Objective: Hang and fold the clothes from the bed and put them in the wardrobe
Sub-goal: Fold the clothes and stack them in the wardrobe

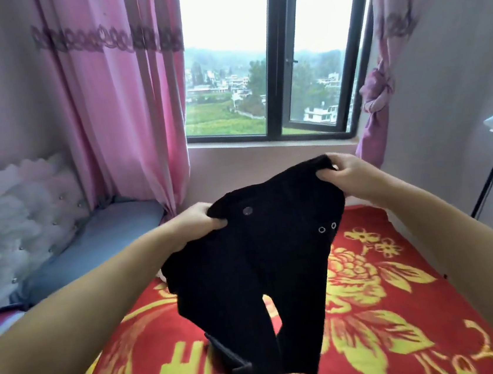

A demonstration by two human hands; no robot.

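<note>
A red bed cover [391, 308] with yellow flowers fills the near room. Above it hang black trousers [257, 262], legs drooping, held up by the waistband: left hand [195, 223] grips the left corner, right hand [345, 172] pinches the far right corner.

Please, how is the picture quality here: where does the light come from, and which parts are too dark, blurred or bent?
Head view: daylight enters through the window, its sky washed out white; the black trousers, gripped by the left hand and right hand, read nearly solid black, with folds hardly visible; the forearms near the lower corners look soft and stretched; the window frame leans, from the wide-angle lens.
</note>
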